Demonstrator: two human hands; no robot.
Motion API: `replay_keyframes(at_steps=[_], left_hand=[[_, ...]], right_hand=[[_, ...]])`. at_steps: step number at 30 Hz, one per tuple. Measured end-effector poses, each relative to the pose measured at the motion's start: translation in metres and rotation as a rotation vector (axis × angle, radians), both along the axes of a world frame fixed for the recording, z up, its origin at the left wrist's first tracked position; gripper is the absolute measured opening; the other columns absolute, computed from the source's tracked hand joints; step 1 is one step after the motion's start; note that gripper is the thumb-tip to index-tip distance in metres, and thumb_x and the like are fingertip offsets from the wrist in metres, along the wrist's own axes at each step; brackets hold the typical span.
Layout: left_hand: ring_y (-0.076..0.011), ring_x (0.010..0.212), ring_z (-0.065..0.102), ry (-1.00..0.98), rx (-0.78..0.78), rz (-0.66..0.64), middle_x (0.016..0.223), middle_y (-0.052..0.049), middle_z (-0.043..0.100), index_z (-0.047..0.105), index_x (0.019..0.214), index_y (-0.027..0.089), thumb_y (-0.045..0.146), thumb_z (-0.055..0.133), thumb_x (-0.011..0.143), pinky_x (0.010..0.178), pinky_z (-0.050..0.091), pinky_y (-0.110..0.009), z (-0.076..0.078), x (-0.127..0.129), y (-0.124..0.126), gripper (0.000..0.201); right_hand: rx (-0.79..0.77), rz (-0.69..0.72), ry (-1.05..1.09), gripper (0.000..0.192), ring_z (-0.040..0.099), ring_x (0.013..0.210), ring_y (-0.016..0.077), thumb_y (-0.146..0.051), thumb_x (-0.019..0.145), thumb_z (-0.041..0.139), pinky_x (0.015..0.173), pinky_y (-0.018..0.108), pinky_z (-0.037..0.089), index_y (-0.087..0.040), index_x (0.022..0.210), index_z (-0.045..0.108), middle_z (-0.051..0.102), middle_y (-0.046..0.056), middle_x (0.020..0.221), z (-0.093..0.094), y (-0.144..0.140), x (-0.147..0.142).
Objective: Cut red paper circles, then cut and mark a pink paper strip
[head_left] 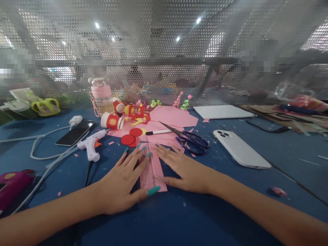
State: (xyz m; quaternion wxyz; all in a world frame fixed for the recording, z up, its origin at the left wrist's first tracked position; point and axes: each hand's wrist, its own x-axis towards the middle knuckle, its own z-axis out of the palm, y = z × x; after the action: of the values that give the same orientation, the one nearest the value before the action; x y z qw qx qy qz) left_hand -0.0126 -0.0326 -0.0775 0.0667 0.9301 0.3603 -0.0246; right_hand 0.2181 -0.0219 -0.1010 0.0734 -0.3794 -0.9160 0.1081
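Observation:
A strip of pink paper [160, 177] lies on the blue table, with a clear ruler [150, 167] lengthwise on top of it. My left hand [123, 179] rests flat over the left side of the ruler and paper, fingers stretched out. From the other side my right hand [183, 167] lies flat, its fingertips on the paper beside the ruler. Just beyond the fingertips are red paper circles [127, 139], a capped white marker [159, 132] and blue-handled scissors [193, 139] with their blades pointing away to the left. More pink paper [174, 116] spreads behind them.
Left of my hands are a white glue gun [91, 145] with its cord, a black phone [76, 133] and white cables. A white phone [241, 148] lies at right. Paper cups [112, 121] and a pink-lidded bottle [101, 97] stand near the perforated metal screen [159, 44].

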Motion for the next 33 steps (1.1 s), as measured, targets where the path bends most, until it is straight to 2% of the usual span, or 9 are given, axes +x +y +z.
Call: replay_keyframes(at_steps=[4, 9, 17, 19, 23, 25, 29, 31, 33], left_hand=[[-0.0298, 0.142, 0.012, -0.063, 0.048, -0.019, 0.152, -0.017, 0.017, 0.023, 0.146, 0.014, 0.057, 0.028, 0.092, 0.111, 0.018, -0.056, -0.005, -0.001, -0.001, 0.069], [-0.0312, 0.141, 0.013, -0.039, 0.022, 0.005, 0.151, -0.021, 0.016, 0.023, 0.145, 0.005, 0.062, 0.029, 0.090, 0.111, 0.018, -0.056, -0.005, 0.000, 0.000, 0.079], [-0.0304, 0.140, 0.018, -0.082, -0.028, 0.055, 0.150, -0.021, 0.021, 0.028, 0.143, 0.005, 0.066, 0.031, 0.087, 0.112, 0.019, -0.053, -0.003, 0.000, 0.003, 0.083], [-0.0301, 0.141, 0.017, -0.061, -0.027, 0.027, 0.150, -0.021, 0.020, 0.026, 0.144, 0.006, 0.065, 0.030, 0.088, 0.112, 0.018, -0.054, -0.003, -0.001, 0.004, 0.081], [-0.0303, 0.140, 0.022, -0.069, 0.016, -0.017, 0.150, -0.018, 0.025, 0.027, 0.145, 0.012, 0.066, 0.038, 0.085, 0.112, 0.020, -0.053, -0.002, -0.003, 0.009, 0.081], [-0.0310, 0.140, 0.020, -0.062, 0.016, -0.031, 0.151, -0.018, 0.023, 0.027, 0.145, 0.014, 0.068, 0.039, 0.083, 0.112, 0.017, -0.055, -0.001, -0.004, 0.011, 0.084], [-0.0346, 0.141, 0.008, -0.008, -0.074, -0.066, 0.152, -0.021, 0.011, 0.015, 0.147, 0.012, 0.076, 0.042, 0.074, 0.110, 0.012, -0.060, 0.003, -0.003, 0.010, 0.101], [-0.0379, 0.140, 0.006, -0.011, -0.077, -0.088, 0.152, -0.023, 0.009, 0.013, 0.148, 0.010, 0.077, 0.048, 0.069, 0.109, 0.014, -0.062, 0.004, -0.001, 0.007, 0.109], [-0.0391, 0.139, 0.009, -0.030, -0.028, -0.118, 0.151, -0.025, 0.012, 0.016, 0.147, 0.009, 0.074, 0.051, 0.070, 0.108, 0.020, -0.059, 0.003, 0.001, 0.003, 0.107]], right_hand=[[-0.001, -0.005, 0.033, 0.072, 0.016, 0.141, 0.0289, -0.054, 0.093, 0.027, 0.112, 0.055, 0.018, -0.004, 0.146, 0.024, 0.020, 0.020, 0.152, -0.001, 0.000, 0.001], [0.018, -0.072, 0.086, 0.057, 0.021, 0.140, 0.0265, -0.040, 0.097, 0.025, 0.111, 0.055, 0.023, -0.012, 0.146, 0.028, 0.026, 0.016, 0.151, -0.005, 0.001, 0.000], [0.017, -0.085, 0.100, 0.056, 0.025, 0.139, 0.0281, -0.035, 0.095, 0.029, 0.110, 0.056, 0.025, -0.008, 0.144, 0.030, 0.030, 0.019, 0.150, -0.005, 0.001, -0.002], [0.019, -0.114, 0.129, 0.058, 0.027, 0.138, 0.0289, -0.034, 0.095, 0.030, 0.108, 0.057, 0.028, -0.008, 0.146, 0.023, 0.031, 0.021, 0.149, -0.005, 0.000, -0.002], [-0.001, -0.136, 0.208, 0.073, 0.031, 0.137, 0.0282, -0.030, 0.093, 0.035, 0.105, 0.058, 0.032, -0.014, 0.149, -0.009, 0.039, 0.018, 0.146, -0.006, -0.001, -0.003], [-0.008, -0.124, 0.217, 0.080, 0.032, 0.136, 0.0279, -0.029, 0.092, 0.038, 0.106, 0.058, 0.032, -0.015, 0.147, -0.018, 0.041, 0.018, 0.144, -0.006, -0.002, -0.004], [0.010, -0.121, 0.189, 0.076, 0.033, 0.136, 0.0287, -0.030, 0.092, 0.038, 0.106, 0.058, 0.032, -0.014, 0.149, -0.010, 0.039, 0.020, 0.145, -0.006, -0.002, -0.004], [0.021, -0.132, 0.179, 0.073, 0.035, 0.135, 0.0287, -0.028, 0.091, 0.037, 0.105, 0.057, 0.033, -0.013, 0.149, -0.004, 0.040, 0.020, 0.144, -0.006, -0.002, -0.005], [0.030, -0.139, 0.171, 0.070, 0.037, 0.133, 0.0289, -0.028, 0.091, 0.037, 0.104, 0.057, 0.034, -0.012, 0.149, 0.001, 0.041, 0.021, 0.143, -0.005, -0.003, -0.005]])
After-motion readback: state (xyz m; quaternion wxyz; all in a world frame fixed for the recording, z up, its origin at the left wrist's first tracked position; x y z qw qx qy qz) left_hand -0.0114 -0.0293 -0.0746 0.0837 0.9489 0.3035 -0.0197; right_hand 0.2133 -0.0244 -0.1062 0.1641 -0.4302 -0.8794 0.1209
